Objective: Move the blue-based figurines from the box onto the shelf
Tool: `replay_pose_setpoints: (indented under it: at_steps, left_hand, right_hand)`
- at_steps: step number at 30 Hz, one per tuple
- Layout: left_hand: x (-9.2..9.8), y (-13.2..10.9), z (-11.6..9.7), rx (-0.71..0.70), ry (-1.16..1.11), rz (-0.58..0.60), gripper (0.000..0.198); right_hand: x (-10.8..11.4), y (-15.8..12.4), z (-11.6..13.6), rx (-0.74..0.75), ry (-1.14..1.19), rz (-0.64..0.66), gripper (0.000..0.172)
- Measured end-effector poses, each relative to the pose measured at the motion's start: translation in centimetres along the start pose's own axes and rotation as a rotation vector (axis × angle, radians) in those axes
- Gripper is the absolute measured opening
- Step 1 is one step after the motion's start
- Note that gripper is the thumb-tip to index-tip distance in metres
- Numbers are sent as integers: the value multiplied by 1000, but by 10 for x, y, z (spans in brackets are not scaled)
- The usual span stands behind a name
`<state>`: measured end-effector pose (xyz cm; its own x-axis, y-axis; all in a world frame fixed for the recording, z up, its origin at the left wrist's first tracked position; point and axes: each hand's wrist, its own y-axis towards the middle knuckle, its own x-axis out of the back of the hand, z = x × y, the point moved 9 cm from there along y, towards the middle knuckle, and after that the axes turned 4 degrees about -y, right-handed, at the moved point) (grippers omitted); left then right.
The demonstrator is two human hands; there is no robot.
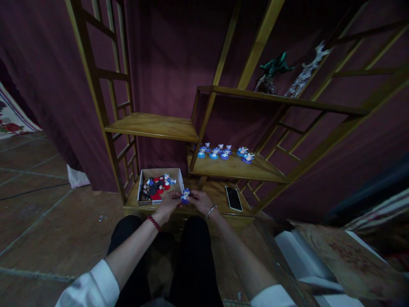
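Note:
Both my hands meet over the lowest wooden shelf board, pinching one small blue figurine (185,195) between them. My left hand (170,202), with a red bead bracelet at the wrist, grips it from the left. My right hand (200,201), wearing a silver bangle, holds it from the right. Just left of the hands stands a shallow cardboard box (144,186) with several small red, black and blue figurines inside. On the middle shelf (236,168) beyond, several blue figurines (223,152) stand in a row.
A dark phone (234,198) lies flat on the low board to the right of my hands. A wooden shelf unit rises against a maroon curtain, with two ornaments (289,72) on the upper shelf. My knees in black trousers are below. A white box sits on the floor at right.

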<state>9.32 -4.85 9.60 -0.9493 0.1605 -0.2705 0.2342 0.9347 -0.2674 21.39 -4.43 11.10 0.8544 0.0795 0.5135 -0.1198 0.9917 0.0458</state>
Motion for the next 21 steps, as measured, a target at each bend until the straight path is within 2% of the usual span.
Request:
replay_pose_setpoints:
  at_steps: [5, 11, 21]
  left_hand:
    - [-15, -8, -7, -36, -34, 31, 11]
    - [-36, -13, -13, -68, -18, 64, 10]
    - [-84, -19, -28, -59, 27, 180, 9]
  right_hand:
    - [16, -12, 7, 32, 14, -42, 21]
    - [39, -26, 14, 40, -101, -59, 19]
    - [83, -51, 26, 40, -98, -79, 25]
